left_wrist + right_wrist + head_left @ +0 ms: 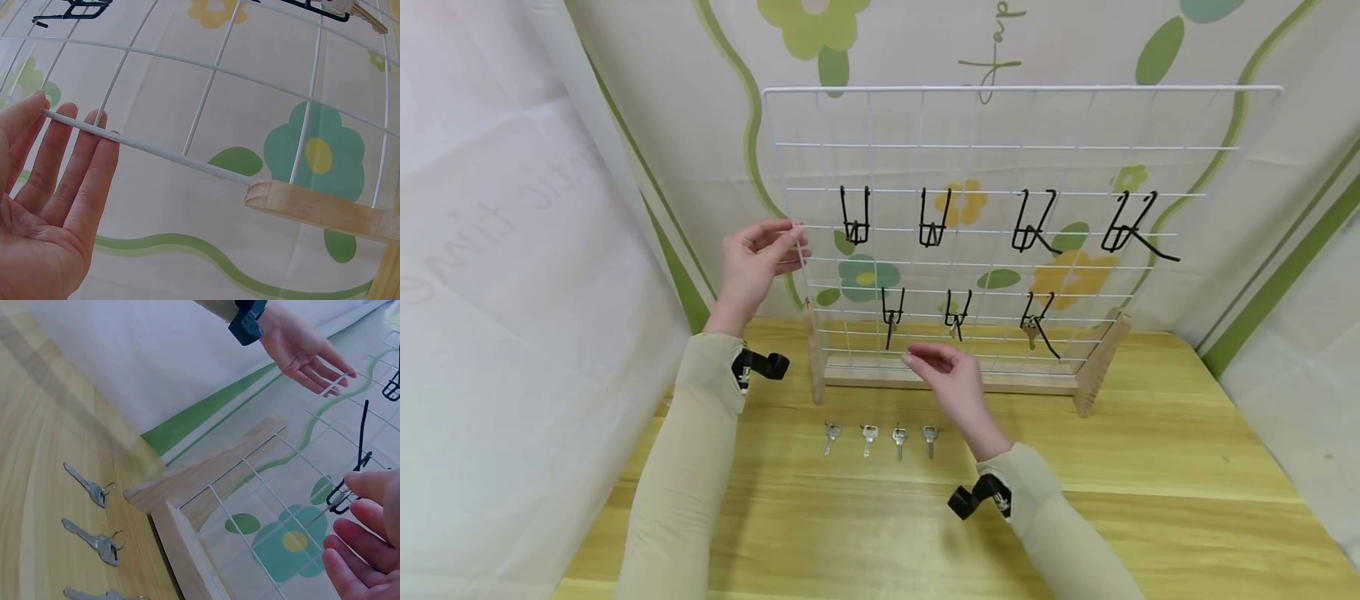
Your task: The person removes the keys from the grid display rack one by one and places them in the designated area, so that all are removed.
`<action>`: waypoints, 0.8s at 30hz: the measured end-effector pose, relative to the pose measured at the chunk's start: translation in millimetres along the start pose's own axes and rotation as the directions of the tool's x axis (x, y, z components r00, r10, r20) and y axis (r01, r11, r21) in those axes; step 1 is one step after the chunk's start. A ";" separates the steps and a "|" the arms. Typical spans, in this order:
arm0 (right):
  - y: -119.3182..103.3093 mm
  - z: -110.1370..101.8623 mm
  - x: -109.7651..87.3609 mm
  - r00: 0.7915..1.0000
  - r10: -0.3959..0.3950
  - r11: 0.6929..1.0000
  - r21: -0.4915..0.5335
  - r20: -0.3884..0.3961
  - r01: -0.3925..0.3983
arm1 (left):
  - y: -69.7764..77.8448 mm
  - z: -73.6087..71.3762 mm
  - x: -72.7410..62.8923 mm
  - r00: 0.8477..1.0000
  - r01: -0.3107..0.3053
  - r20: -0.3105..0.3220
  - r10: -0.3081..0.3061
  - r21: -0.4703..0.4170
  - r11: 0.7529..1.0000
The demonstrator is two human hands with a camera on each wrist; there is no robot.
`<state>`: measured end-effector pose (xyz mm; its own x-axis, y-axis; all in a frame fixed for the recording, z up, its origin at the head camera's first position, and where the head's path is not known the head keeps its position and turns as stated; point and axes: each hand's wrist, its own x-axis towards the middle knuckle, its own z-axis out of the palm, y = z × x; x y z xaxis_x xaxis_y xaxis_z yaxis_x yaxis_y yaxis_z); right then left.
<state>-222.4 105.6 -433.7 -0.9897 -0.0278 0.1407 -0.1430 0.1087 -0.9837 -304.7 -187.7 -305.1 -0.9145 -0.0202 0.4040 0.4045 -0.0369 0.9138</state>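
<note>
A white wire grid rack (985, 267) stands upright on a wooden base (1022, 382). My left hand (756, 258) pinches its left edge wire, thumb in front and fingertips behind, as the left wrist view shows. Below the lower-left black hook (891, 317) is my right hand (951, 383), its fingers loosely bent and nothing between them. In the right wrist view, a silvery key (339, 499) hangs at that hook close by the thumb. A brass-toned key (1032, 332) hangs on the lower-right hook, and another key (953, 330) on the lower-middle one.
Several silver keys with small rings, including one key (869, 440), lie in a row on the wooden table (820, 517) before the rack. Upper black hooks, such as the far-right hook (1131, 225), stick out towards me. A printed cloth (662, 67) hangs behind.
</note>
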 end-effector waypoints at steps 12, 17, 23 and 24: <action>-2.7 19.2 19.1 0.998 -0.035 0.999 0.039 -0.054 0.037 | 5.4 2.7 -1.9 1.000 -0.024 0.003 0.024 -0.013 1.000; -5.4 19.9 22.7 0.997 -0.045 0.998 0.041 -0.061 0.047 | 5.0 2.7 -1.2 1.000 -0.022 0.003 0.022 -0.015 1.000; -7.9 21.3 28.0 0.996 -0.058 0.997 0.045 -0.065 0.061 | 4.8 3.3 -1.0 1.000 -0.030 -0.004 0.030 -0.014 0.999; -8.0 21.8 28.9 0.996 -0.059 0.997 0.044 -0.069 0.062 | 4.5 3.5 -0.8 1.000 -0.030 -0.006 0.030 -0.017 0.999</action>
<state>-249.6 82.2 -424.1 -0.9780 0.0340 0.2057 -0.2033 0.0630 -0.9771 -302.1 -184.3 -301.1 -0.9021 -0.0268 0.4307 0.4316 -0.0529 0.9005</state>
